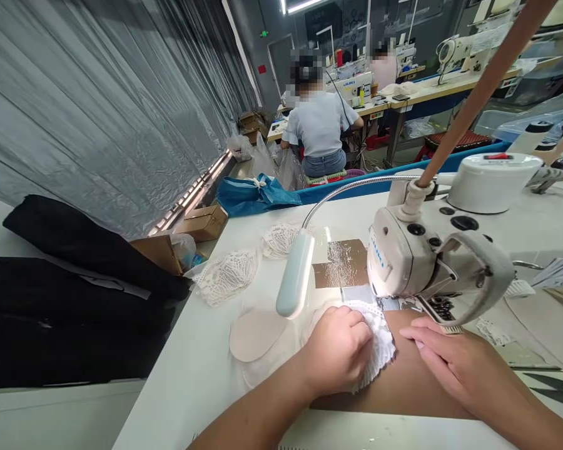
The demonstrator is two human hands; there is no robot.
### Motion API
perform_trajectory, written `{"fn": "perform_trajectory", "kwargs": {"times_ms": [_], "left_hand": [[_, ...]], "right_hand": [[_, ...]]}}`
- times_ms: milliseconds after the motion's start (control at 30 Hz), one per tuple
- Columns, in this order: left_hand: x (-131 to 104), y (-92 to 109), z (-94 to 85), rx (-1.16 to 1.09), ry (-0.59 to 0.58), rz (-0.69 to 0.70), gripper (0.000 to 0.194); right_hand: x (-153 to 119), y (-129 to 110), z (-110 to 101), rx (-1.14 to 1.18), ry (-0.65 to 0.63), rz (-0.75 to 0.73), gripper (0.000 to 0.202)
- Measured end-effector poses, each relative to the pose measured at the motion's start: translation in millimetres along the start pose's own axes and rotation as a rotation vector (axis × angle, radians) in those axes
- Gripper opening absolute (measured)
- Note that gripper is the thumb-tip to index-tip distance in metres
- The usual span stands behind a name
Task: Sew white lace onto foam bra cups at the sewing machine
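Note:
Beside the sewing machine's head [398, 250], a white lace piece [382, 347] lies on a brown sheet [417, 375]. My left hand [340, 347] is closed on the lace piece, its fingers curled down onto it. My right hand [443, 353] rests on the brown sheet below the machine's needle area, palm down with the fingers extended. The lace's far edge reaches the front of the machine. A pale green lamp [295, 275] on a bendable metal neck hangs left of the machine. An oval beige pad [257, 335] on sheer fabric lies left of my left hand.
More lace pieces [228, 275] lie at the table's left. Black cloth [65, 312] is at far left, with cardboard boxes [201, 223] beyond the table edge. A blue cloth [258, 195] borders the back. A seated person [318, 122] works farther away.

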State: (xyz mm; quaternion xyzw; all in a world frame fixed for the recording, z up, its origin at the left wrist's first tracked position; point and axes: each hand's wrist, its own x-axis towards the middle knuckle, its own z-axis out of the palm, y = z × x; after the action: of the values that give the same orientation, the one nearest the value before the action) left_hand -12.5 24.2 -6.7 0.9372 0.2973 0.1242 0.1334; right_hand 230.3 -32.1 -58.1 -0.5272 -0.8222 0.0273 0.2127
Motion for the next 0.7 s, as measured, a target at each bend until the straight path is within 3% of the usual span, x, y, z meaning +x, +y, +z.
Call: {"fn": "perform_trajectory", "kwargs": {"times_ms": [133, 333, 500, 700], "left_hand": [[-1.3, -2.4, -5.8, -0.142, 0.024, -0.017, 0.01], [-1.3, -2.9, -8.5, -0.183, 0.006, -0.042, 0.01], [-3.3, -5.5, -10.2, -0.254, 0.015, -0.085, 0.014], [-8.3, -4.8, -3.1, -0.048, -0.008, 0.114, 0.016]], "right_hand": [[3.9, -6.6, -2.0, 0.014, -0.046, -0.049, 0.037], [17.5, -24.7, -6.8, 0.022, -0.076, -0.126, 0.036], [10.4, -22.2, -11.2, 0.056, -0.105, -0.212, 0.036], [-5.6, -13.6, -4.7, 0.104, -0.08, -0.26, 0.041]]}}
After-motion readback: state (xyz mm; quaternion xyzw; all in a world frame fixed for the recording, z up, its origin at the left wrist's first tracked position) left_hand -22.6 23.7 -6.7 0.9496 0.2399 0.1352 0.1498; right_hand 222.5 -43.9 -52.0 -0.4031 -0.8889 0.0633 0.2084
